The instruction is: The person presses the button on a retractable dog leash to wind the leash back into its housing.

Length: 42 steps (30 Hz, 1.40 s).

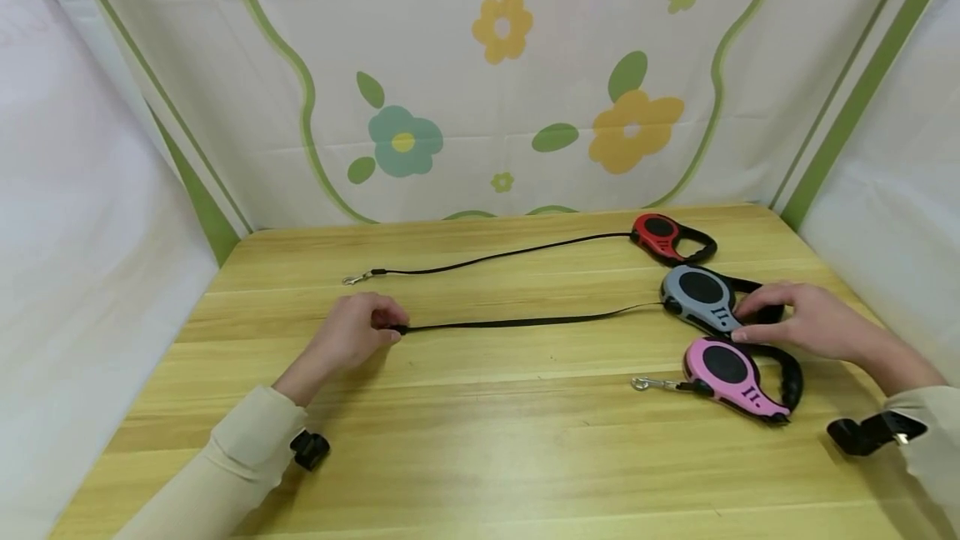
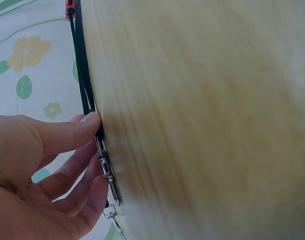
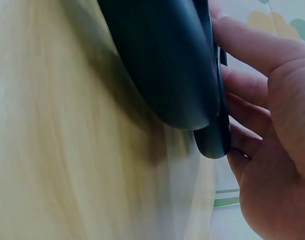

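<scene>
In the head view a grey retractable dog leash lies on the table between a red leash and a pink leash. My right hand grips the grey leash's case near its handle, with the thumb at the near edge. Its black strap stretches left to my left hand, which pinches the black end piece between thumb and fingers. In the left wrist view the strap's metal clip extends below the thumb, along the fingertips. Dark loop handles fill much of the right wrist view, beside the right fingers.
The red leash's strap is also drawn out leftward, ending in a metal clip beyond my left hand. A short clip sticks out from the pink leash. A flowered cloth hangs behind the wooden table.
</scene>
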Each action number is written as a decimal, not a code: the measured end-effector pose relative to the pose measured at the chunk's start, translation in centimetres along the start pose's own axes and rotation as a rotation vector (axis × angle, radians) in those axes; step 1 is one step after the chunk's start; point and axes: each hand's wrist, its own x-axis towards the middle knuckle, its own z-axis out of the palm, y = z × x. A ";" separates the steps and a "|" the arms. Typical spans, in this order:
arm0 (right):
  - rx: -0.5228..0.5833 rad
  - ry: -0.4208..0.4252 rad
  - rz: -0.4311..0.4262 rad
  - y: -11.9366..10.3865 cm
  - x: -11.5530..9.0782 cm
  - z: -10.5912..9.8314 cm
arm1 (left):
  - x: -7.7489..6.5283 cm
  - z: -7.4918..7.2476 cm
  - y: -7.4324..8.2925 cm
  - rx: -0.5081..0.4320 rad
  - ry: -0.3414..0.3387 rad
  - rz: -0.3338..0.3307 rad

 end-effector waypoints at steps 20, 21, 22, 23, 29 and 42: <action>-0.045 -0.029 0.017 -0.2 -0.1 -0.2 | 0.0 0.1 0.2 0.021 -0.003 -0.017; -0.039 -0.025 0.011 -0.1 -0.1 -0.2 | 0.0 0.1 0.2 0.020 -0.004 -0.019; -0.032 -0.022 0.006 0.0 -0.2 -0.2 | 0.1 0.1 0.3 0.019 -0.004 -0.022; -0.026 -0.018 -0.001 0.1 -0.2 -0.2 | 0.1 0.1 0.3 0.021 -0.004 -0.023; 0.010 0.011 -0.020 0.3 -0.3 -0.1 | 0.2 0.0 0.4 0.029 0.001 -0.036; -0.037 0.048 -0.045 0.3 0.1 0.5 | 0.1 -0.1 0.5 0.040 -0.004 -0.029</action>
